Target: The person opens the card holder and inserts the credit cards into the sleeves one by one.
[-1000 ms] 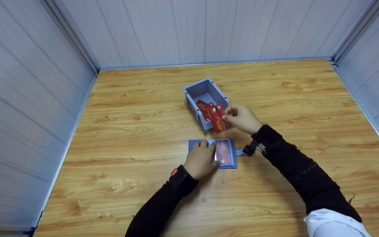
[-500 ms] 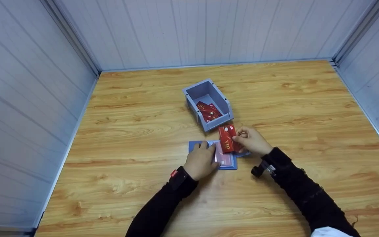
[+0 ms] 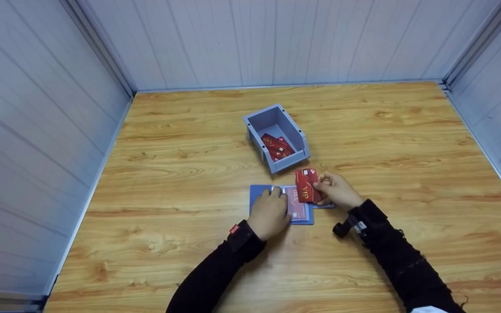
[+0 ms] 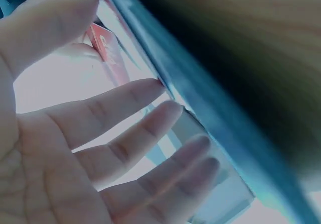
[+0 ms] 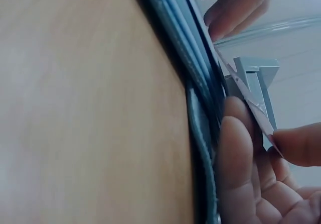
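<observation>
A blue card holder (image 3: 257,192) lies spread on the table, with a red card in the clear sleeve (image 3: 298,211) of its right side. My left hand (image 3: 269,215) rests on the holder; in the left wrist view its nearly straight fingers (image 4: 125,146) press against the pages. Between thumb and fingers, my right hand (image 3: 339,191) pinches a red VIP card (image 3: 306,187) above the holder's upper right corner. Seen edge-on in the right wrist view, that card (image 5: 251,101) tilts over the holder's layered pages (image 5: 186,38). The holder's strap partly shows below my right hand.
Behind the holder stands a grey open-front bin (image 3: 292,162), with several red VIP cards (image 3: 276,147) inside. Pale panel walls (image 3: 250,43) border the wooden table (image 3: 168,152) at the back and both sides.
My right hand has drawn the red VIP card from the bin's front towards the holder, then slightly right. My left hand stays on the holder, its fingers shifted a little.
</observation>
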`<state>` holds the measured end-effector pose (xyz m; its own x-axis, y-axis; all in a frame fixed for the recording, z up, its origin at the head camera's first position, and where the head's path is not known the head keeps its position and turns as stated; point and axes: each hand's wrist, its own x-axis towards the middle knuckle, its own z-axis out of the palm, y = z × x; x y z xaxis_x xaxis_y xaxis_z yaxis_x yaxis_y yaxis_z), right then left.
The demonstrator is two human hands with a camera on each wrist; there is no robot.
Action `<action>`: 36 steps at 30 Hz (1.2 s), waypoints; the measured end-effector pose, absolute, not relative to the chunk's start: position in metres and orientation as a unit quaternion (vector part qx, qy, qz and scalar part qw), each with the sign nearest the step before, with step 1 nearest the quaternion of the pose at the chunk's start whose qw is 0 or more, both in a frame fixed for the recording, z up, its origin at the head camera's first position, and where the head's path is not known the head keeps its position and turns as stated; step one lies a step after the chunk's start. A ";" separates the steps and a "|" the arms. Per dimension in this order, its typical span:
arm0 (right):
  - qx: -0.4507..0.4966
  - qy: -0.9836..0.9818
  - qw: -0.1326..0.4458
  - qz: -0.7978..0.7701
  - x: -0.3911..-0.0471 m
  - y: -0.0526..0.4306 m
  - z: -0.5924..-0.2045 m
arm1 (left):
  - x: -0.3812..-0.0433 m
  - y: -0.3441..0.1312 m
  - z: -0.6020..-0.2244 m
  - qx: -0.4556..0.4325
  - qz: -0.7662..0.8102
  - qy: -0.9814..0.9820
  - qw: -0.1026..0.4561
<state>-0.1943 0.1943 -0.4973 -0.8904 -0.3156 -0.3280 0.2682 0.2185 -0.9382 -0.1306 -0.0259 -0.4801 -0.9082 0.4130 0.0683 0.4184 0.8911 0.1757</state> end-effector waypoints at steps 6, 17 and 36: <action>0.004 0.720 0.239 -0.652 -0.195 0.198 -0.499 | -0.131 -0.013 -0.478 -0.219 -0.074 -0.972 0.046; 0.017 0.701 0.239 -0.672 -0.194 0.202 -0.497 | -0.135 0.019 -0.475 -0.167 -0.039 -0.983 0.063; 0.036 0.712 0.235 -0.661 -0.196 0.205 -0.499 | -0.136 0.035 -0.475 -0.128 -0.015 -0.992 0.009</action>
